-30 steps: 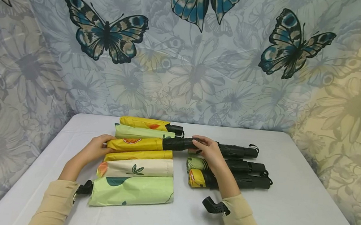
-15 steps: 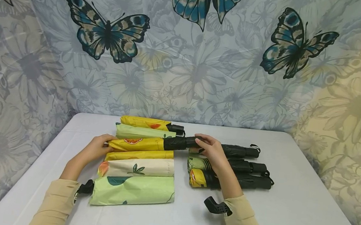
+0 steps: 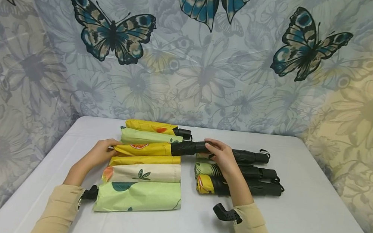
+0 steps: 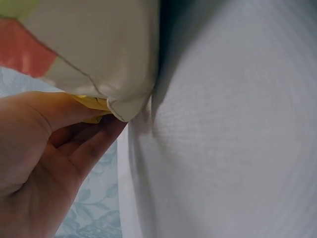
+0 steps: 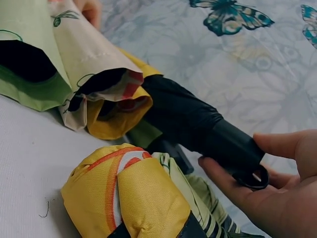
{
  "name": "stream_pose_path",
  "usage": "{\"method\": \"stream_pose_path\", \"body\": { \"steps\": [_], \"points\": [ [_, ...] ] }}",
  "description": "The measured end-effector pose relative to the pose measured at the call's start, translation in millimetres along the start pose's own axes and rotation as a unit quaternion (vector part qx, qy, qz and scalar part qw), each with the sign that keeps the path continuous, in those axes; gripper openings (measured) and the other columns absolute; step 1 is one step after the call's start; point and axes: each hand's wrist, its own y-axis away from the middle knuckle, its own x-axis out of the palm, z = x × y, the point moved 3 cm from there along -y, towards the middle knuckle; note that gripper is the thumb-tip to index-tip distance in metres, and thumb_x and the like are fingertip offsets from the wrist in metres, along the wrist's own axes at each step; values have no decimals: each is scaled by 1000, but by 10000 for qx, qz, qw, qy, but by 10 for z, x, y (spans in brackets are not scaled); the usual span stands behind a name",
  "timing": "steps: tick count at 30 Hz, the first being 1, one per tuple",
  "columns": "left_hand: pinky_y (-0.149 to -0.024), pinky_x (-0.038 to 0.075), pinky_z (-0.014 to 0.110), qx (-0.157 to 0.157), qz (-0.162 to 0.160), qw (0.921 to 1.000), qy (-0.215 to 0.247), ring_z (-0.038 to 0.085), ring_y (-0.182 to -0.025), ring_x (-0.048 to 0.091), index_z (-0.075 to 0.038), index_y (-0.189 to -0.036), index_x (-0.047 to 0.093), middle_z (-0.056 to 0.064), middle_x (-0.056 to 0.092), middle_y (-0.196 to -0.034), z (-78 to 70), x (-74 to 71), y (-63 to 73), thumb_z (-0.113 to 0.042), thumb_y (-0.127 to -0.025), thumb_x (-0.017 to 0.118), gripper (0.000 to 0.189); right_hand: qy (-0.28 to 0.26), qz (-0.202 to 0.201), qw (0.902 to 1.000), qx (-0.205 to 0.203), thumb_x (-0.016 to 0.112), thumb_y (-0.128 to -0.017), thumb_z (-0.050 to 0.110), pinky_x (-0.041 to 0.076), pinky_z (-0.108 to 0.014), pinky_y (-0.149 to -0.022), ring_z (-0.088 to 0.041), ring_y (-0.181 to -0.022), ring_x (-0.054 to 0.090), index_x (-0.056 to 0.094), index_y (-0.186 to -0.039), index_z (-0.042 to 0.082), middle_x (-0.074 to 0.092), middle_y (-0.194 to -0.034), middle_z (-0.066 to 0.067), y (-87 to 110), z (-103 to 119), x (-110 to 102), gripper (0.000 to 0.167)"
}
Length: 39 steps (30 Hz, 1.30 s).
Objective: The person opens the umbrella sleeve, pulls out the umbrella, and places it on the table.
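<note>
A folded umbrella (image 3: 183, 148) lies level between my hands, its black end sticking out of a yellow sleeve (image 3: 151, 148) with an orange-slice print. My left hand (image 3: 100, 153) pinches the sleeve's left end; in the left wrist view, its yellow tip (image 4: 91, 102) sits between thumb and fingers, partly behind a cream sleeve (image 4: 106, 47). With thumb and fingers, my right hand (image 3: 222, 159) holds the umbrella's black handle (image 5: 232, 148). A small wrist loop (image 5: 253, 179) hangs at that handle's end. How much umbrella is inside the sleeve is hidden.
Nearer me lie yellow, cream (image 3: 154, 172) and light green (image 3: 139, 197) sleeves. Behind are a pale green sleeve (image 3: 147, 137) and a yellow-sleeved umbrella (image 3: 151, 126). Three folded umbrellas lie at right, including a yellow-and-black one (image 3: 257, 187), under my right forearm. The table (image 3: 305, 218) is white.
My right hand and the black handle have shifted slightly right. The left hand keeps its pinch on the sleeve's end. The whole head view has drifted a little.
</note>
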Motion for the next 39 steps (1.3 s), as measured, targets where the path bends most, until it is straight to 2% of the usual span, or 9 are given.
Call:
{"method": "stream_pose_path", "body": {
  "steps": [6, 13, 17, 22, 26, 31, 34, 37, 39],
  "points": [
    [-86, 57, 48, 25, -63, 10000, -51, 43, -105, 63, 8, -111, 68, 26, 66, -111, 5, 4, -5, 7, -89, 61, 23, -42, 160, 9998, -108, 60, -98, 31, 38, -37, -88, -17, -118, 45, 51, -141, 15, 43, -150, -7, 2, 7, -25, 47],
    [-85, 58, 47, 83, -170, 9998, -40, 43, -102, 65, 9, -107, 69, 26, 68, -108, 5, 14, -14, 11, -87, 58, 23, -137, 40, 9999, -36, 59, -98, 29, 39, -38, -86, -14, -107, 48, 54, -138, 16, 47, -146, -4, -5, 3, -52, 42],
    [-84, 58, 47, 103, -197, 9997, -65, 43, -102, 65, 9, -105, 70, 26, 68, -106, 13, 14, -20, 10, -87, 58, 22, -208, -91, 9997, 91, 58, -99, 29, 41, -36, -94, -12, -104, 55, 51, -141, 11, 50, -141, -8, -24, -15, -63, 47],
    [-84, 58, 47, 76, -169, 9998, -97, 43, -101, 65, 8, -104, 70, 26, 69, -106, 22, 5, -27, 9, -88, 60, 20, -443, -154, 9986, 245, 58, -99, 27, 43, -35, -99, -12, -104, 55, 48, -143, 5, 49, -139, -9, -35, -36, -71, 50],
    [-83, 58, 48, 43, -252, 9994, -237, 43, -98, 66, 8, -101, 71, 26, 70, -103, 35, -27, -1, 10, -86, 60, 18, -464, -5, 9989, 107, 59, -98, 28, 40, -34, -97, -14, -102, 59, 47, -144, 7, 53, -132, -2, -17, -40, -135, 52],
    [-82, 57, 50, 17, -262, 9989, -389, 42, -95, 67, 9, -100, 70, 27, 70, -101, 41, -64, 28, 11, -85, 60, 18, -632, 92, 9979, -110, 59, -98, 27, 40, -39, -110, -14, -98, 69, 46, -144, 9, 54, -127, 2, 6, -40, -300, 51],
    [-83, 57, 50, 33, -198, 9995, -259, 43, -96, 67, 9, -101, 70, 27, 69, -103, 30, -61, 21, 10, -86, 60, 18, -577, 52, 9983, -98, 60, -98, 29, 44, -33, -101, -9, -96, 70, 45, -145, 9, 55, -124, 4, 21, -37, -363, 52],
    [-83, 58, 49, 9, -134, 9999, -105, 43, -97, 66, 8, -103, 70, 27, 68, -105, 19, -48, 11, 7, -87, 62, 18, -479, -12, 9988, -76, 60, -98, 32, 41, -30, -86, -5, -92, 66, 45, -145, 9, 54, -118, 6, 40, -26, -400, 55],
    [-83, 58, 48, 31, -121, 9999, -76, 43, -97, 66, 8, -104, 70, 27, 68, -106, 19, -37, 2, 6, -87, 62, 18, -460, -8, 9989, -120, 59, -98, 33, 39, -29, -85, -4, -92, 66, 44, -146, 8, 53, -118, 6, 48, -17, -421, 56]
  ]
}}
